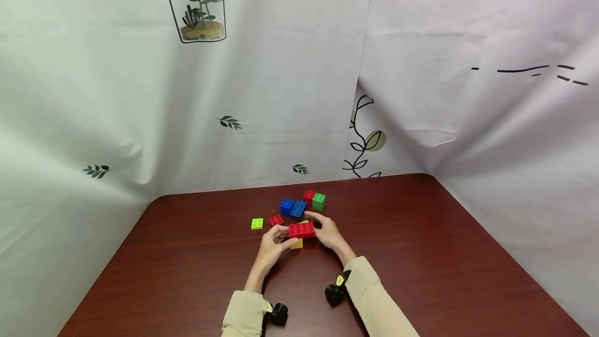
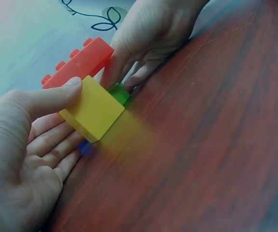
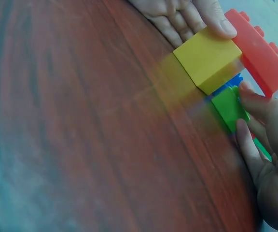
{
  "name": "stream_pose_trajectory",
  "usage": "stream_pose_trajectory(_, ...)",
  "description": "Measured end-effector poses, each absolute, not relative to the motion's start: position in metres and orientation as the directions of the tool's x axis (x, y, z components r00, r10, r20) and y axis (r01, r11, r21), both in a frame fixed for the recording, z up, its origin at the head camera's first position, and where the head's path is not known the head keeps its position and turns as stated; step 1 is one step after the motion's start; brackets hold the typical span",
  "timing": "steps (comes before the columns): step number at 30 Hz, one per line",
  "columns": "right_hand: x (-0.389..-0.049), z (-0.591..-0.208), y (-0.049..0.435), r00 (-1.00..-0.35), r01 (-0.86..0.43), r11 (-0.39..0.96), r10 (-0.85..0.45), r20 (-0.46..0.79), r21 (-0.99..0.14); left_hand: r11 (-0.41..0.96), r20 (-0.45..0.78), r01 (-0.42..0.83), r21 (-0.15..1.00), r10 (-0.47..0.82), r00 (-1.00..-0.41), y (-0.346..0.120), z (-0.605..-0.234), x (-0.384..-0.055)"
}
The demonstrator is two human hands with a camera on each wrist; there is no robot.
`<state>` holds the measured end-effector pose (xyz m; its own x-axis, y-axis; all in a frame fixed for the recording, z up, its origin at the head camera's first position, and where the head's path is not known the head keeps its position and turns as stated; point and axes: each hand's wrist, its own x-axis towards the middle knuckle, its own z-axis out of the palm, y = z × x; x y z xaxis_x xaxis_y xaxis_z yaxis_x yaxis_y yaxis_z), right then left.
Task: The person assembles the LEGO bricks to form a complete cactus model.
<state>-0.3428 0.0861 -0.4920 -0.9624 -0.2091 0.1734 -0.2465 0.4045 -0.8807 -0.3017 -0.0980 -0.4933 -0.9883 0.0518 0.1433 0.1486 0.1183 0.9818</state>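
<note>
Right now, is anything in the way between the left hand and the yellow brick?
Nothing that I can see. In the left wrist view, the left hand has its thumb right on the yellow brick. The long red brick is close by, but not between them.

**Enclosure: printed white sheeting around a dark wood-grain tabletop**

Tabletop: red-brown, streaky grain, far corners rounded, sides widening toward the viewer. Far edge sits right up against the sheeting in head view.

Sheeting: fills the back and both sides. Loose, with soft vertical folds mid-back and heavier diagonal ones at right. Seam runs down right of centre.

Prints: potted plant in a glass outline top left, small dark leaf sprigs lower down, black line-drawn vine by the seam, short black dashes far right.

Light: soft, diffuse. Sheeting reads greenish left, faintly mauve right. Both wrist views look bluer.
</note>
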Motion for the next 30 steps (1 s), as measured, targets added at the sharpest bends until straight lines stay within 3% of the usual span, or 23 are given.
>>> stream_pose_trajectory(7,-0.3423,-0.4897,0.0879,-0.944,-0.260,0.427,-0.300,0.136,-0.866,0.070,0.139,0.140,0.988,0.028,-0.990,-0.0998,-0.4952,-0.3013)
stream_pose_trajectory(16,-0.3404,-0.4889,0.0879,-0.951,-0.259,0.452,-0.275,0.143,-0.854,0.095,0.159,0.163,0.982,0.045,-0.986,-0.1013,-0.4934,-0.3006)
stream_pose_trajectory(23,-0.3400,-0.4892,0.0878,-0.956,-0.262,0.464,-0.245,0.162,-0.846,0.074,0.328,0.338,0.938,0.120,-0.937,-0.1066,-0.5018,-0.3010)
stream_pose_trajectory(30,-0.3390,-0.4899,0.0885,-0.966,-0.238,0.442,-0.196,0.165,-0.865,0.138,0.164,0.179,0.974,0.110,-0.980,-0.1030,-0.4979,-0.3013)
